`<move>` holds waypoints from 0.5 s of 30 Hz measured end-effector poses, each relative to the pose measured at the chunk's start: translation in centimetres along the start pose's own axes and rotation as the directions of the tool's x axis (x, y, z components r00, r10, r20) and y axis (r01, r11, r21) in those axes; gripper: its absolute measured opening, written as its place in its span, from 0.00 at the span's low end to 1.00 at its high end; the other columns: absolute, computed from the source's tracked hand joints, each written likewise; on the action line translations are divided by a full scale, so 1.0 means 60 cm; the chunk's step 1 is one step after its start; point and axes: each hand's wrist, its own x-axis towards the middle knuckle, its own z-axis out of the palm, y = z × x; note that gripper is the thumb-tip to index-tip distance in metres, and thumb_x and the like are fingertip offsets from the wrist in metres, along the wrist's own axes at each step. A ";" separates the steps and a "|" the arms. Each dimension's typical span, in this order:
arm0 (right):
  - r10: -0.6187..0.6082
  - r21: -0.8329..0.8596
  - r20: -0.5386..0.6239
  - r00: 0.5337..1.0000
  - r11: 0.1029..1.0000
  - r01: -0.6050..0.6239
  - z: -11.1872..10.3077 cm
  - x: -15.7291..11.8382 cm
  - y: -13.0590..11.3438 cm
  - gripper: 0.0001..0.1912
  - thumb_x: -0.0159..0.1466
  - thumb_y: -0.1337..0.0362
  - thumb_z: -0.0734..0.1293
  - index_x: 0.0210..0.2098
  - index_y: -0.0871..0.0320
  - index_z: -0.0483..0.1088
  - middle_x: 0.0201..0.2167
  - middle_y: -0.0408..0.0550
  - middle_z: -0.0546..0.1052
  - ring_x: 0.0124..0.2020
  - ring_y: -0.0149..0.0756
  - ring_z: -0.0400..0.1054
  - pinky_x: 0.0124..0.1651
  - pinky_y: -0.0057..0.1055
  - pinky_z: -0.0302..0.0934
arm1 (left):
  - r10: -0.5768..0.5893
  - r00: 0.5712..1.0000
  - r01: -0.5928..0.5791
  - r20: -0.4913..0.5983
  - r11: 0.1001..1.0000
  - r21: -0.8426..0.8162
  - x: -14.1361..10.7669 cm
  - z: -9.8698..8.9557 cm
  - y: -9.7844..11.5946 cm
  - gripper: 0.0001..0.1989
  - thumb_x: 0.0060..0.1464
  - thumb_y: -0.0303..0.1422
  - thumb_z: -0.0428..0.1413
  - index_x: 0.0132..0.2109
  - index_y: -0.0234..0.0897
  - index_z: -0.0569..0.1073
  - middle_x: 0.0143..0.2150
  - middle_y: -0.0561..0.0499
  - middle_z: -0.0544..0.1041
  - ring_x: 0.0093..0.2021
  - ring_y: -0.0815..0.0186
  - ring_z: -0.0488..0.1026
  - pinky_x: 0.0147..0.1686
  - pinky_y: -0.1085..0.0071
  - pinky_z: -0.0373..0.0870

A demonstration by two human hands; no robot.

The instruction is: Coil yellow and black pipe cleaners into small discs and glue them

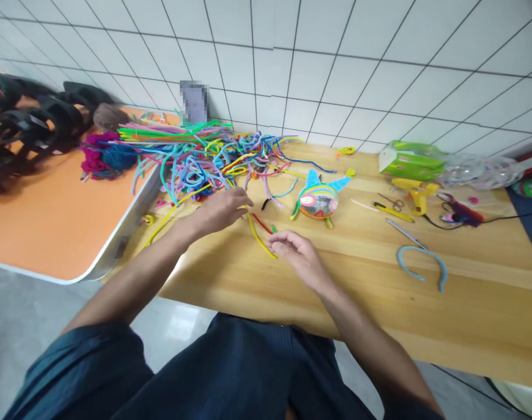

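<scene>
My left hand point(224, 208) is over the near edge of a heap of coloured pipe cleaners point(205, 166), its fingers bent together near the upper end of a yellow pipe cleaner point(258, 236). What those fingers hold, if anything, is too small to make out. My right hand point(294, 251) is beside the lower end of that yellow piece, thumb and fingers close together. A short red piece point(261, 223) and a small green bit lie between the hands. Beyond my right hand stands a round craft figure point(318, 201) with blue ears, pink eyes and green legs.
On the wooden table point(362, 326), a blue headband point(443, 265), yellow cutter point(392, 212), scissors point(396, 202) and yellow glue gun point(418, 192) lie to the right. A green packet point(410, 160) sits by the wall. An orange table point(42, 216) adjoins at left, bearing yarn point(102, 154).
</scene>
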 end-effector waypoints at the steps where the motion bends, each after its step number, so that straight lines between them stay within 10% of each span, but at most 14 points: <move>1: 0.000 -0.016 -0.020 1.000 1.000 0.000 -0.009 0.001 0.014 0.16 0.67 0.49 0.74 0.47 0.53 0.81 0.41 0.47 0.84 0.43 0.39 0.76 0.51 0.38 0.69 | -0.002 0.996 -0.010 0.094 0.992 0.125 -0.002 0.022 -0.012 0.11 0.67 0.27 0.56 0.47 0.38 0.83 0.52 0.42 0.83 0.47 0.58 0.82 0.45 0.66 0.77; 9: -0.045 -0.081 -0.063 0.997 0.996 0.040 -0.013 0.000 0.063 0.13 0.66 0.54 0.72 0.44 0.54 0.81 0.37 0.44 0.82 0.39 0.36 0.74 0.45 0.34 0.65 | 0.069 0.966 -0.136 0.249 0.955 0.263 0.009 0.067 -0.069 0.14 0.63 0.20 0.51 0.44 0.37 0.79 0.49 0.40 0.82 0.47 0.57 0.81 0.48 0.65 0.76; 15: -0.205 -0.094 -0.237 0.950 0.978 0.187 -0.018 -0.004 0.050 0.12 0.68 0.53 0.71 0.42 0.54 0.81 0.38 0.45 0.83 0.40 0.36 0.74 0.47 0.34 0.66 | 0.127 0.951 -0.120 -0.283 0.992 0.043 0.002 -0.002 -0.039 0.07 0.69 0.32 0.54 0.45 0.40 0.78 0.44 0.45 0.85 0.43 0.59 0.80 0.45 0.65 0.76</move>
